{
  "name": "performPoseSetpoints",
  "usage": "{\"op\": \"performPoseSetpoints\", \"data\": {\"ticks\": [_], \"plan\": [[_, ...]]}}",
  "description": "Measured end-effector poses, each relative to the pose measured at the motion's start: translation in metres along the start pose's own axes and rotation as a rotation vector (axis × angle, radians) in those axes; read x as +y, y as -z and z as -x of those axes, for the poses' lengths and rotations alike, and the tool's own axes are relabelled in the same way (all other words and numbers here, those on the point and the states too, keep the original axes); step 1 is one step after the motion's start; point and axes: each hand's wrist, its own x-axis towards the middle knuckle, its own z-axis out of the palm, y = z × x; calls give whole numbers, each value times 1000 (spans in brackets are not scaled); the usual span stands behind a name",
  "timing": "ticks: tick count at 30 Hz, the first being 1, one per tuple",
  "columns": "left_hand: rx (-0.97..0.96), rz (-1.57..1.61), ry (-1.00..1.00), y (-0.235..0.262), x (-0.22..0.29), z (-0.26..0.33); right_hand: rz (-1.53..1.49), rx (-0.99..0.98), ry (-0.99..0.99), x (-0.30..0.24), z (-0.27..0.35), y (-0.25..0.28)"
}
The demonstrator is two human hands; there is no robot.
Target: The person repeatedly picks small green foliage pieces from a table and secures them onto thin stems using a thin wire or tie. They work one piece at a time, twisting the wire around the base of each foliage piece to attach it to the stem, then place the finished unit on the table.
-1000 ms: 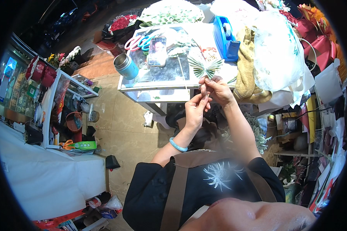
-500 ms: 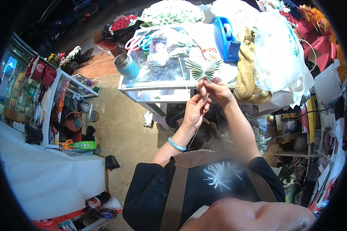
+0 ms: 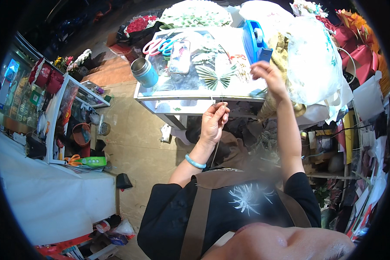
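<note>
My left hand (image 3: 214, 121), with a pale bangle on the wrist, pinches the thin stem (image 3: 216, 151) of a pleated, butterfly-shaped leaf (image 3: 210, 79). The leaf is striped green and cream and fans out above my fingertips, over the table's front edge. My right hand (image 3: 268, 76) is raised off the leaf, fingers loosely apart and a little blurred. It is beside the lower end of a blue tape dispenser (image 3: 250, 41); whether the fingertips touch it I cannot tell.
The glass-topped white table (image 3: 177, 94) bears a blue cup (image 3: 144, 73), a phone (image 3: 180, 56), scissors (image 3: 152, 47) and several more leaves. A brown cloth (image 3: 279, 45) and a clear plastic bag (image 3: 310, 56) lie at the right. Shelves (image 3: 333, 175) stand lower right.
My right hand has let go of the leaf's stem and moved right and up to the tape dispenser. The leaf, held by my left hand alone, has shifted slightly left.
</note>
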Motion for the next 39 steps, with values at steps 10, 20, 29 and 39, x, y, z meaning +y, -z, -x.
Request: {"op": "performPoseSetpoints", "data": {"ticks": [10,20,29,39], "plan": [[-25,-22,-28,-3,0,2,380,360,-155,14,-107,80],[-48,-9,-34,-2,5,3,-70,436,-135,-12,-114,64],[-34,-16,-37,-1,0,-5,-165,453,126,-9,-32,30],[-12,-41,-56,-1,0,-6,-4,551,-59,36,-28,37]]}}
